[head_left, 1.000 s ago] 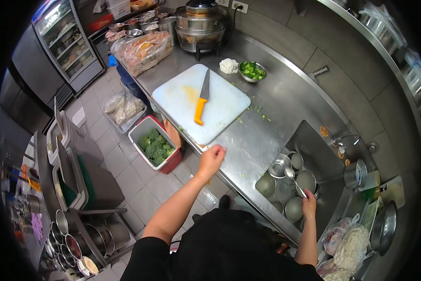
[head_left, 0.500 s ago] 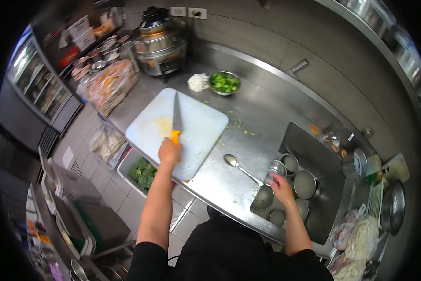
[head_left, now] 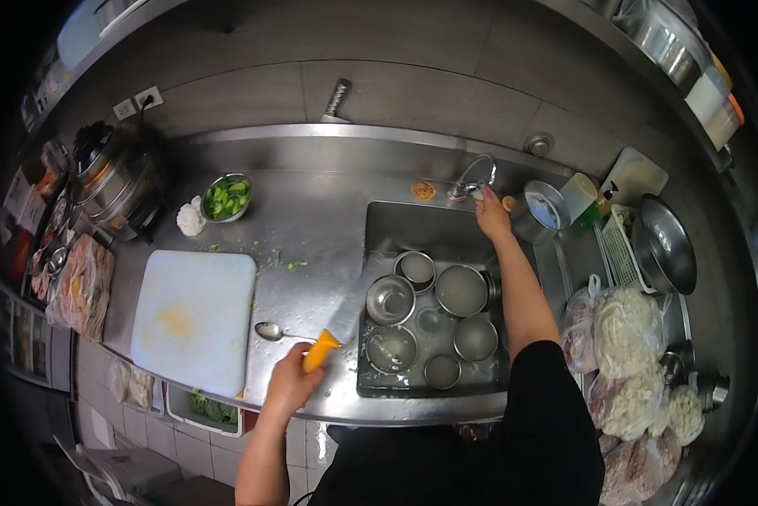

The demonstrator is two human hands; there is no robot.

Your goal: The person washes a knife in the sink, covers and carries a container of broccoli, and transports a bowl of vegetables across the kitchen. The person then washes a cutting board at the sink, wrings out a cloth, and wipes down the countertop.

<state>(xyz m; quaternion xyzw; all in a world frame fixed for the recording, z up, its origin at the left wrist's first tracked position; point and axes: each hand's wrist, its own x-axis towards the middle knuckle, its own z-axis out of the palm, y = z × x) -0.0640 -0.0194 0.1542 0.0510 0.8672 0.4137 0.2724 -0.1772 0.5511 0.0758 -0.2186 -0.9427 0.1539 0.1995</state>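
Orange in the head view: the handle of the knife (head_left: 321, 351), clasped by the left hand (head_left: 290, 385) over the counter (head_left: 328, 219). The right hand (head_left: 494, 217), well apart, is at the tap (head_left: 457, 191) (whether gripping, I cannot tell). The greens (head_left: 227, 197) look already cut; pots (head_left: 462, 291) in the sink (head_left: 425, 223) hold cloudy liquid, not emptied.

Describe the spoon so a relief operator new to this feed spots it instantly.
Find the steel sink, then the white cutting board left of it. The spoon lies on the counter between them, its bowl toward the board. Its visible handle is slim, bare metal; the knife beside it has a chunky orange one, held in the left hand.
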